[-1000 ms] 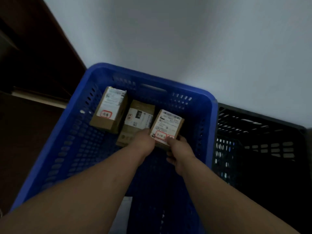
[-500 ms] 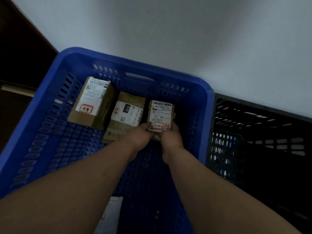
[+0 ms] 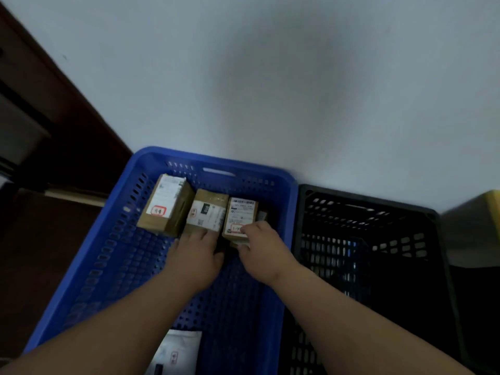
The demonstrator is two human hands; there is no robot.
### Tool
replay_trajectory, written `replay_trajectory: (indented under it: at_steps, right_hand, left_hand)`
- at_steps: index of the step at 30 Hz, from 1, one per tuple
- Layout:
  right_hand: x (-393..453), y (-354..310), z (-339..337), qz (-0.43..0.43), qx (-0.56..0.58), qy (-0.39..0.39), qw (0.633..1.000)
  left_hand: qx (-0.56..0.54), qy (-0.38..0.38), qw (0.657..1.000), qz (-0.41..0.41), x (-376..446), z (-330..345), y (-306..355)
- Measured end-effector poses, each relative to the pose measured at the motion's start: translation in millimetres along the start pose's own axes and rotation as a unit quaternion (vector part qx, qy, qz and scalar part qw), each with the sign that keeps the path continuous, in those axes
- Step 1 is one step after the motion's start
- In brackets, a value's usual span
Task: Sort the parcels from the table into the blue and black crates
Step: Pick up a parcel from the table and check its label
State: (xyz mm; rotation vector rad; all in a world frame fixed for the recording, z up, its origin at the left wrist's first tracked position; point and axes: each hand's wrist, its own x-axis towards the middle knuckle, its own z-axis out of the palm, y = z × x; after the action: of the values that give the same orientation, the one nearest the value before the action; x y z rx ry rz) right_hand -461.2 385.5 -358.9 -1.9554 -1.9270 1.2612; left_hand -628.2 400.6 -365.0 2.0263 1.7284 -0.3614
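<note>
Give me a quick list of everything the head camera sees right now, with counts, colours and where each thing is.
blue crate: one, blue, on the floor against the wall, left of the black one
black crate: one, black, touching the blue crate's right side; its inside is too dark to read
cardboard parcels: three, brown with white labels, in a row at the far end of the blue crate: left, middle, right
white mailer bag: one, white, at the near end of the blue crate
wall: pale grey, behind the crates
left hand: on the middle parcel's near edge
right hand: on the right parcel's near end
</note>
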Motion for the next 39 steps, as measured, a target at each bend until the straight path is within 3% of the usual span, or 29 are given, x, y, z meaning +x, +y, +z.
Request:
replay_trajectory:
  at_steps: [4,8,21,32,39]
  right_hand:
    - [-68,-8,-37,-0.028,-0.116,0.075,0.990]
    - [-161,3,-63,0.032,-0.196,0.121,0.973]
    - [-411,110,-107,0.183,-0.177,0.197,0.947]
    - [-548,272,-191,0.245,-0.179,0.200,0.932]
    - [-573,344,-225,0.267,-0.149,0.220,0.926]
  left_hand:
    - [0.057,-0.003,0.998,0.010,-52,-35,24]
    - [0.092,0.013,0.994,0.062,-110,-53,54]
    - [0.098,0.049,0.975,0.195,-260,-48,213]
    - [0.100,0.052,0.956,0.272,-294,15,459]
    - [0.105,0.026,0.952,0.287,-286,36,538]
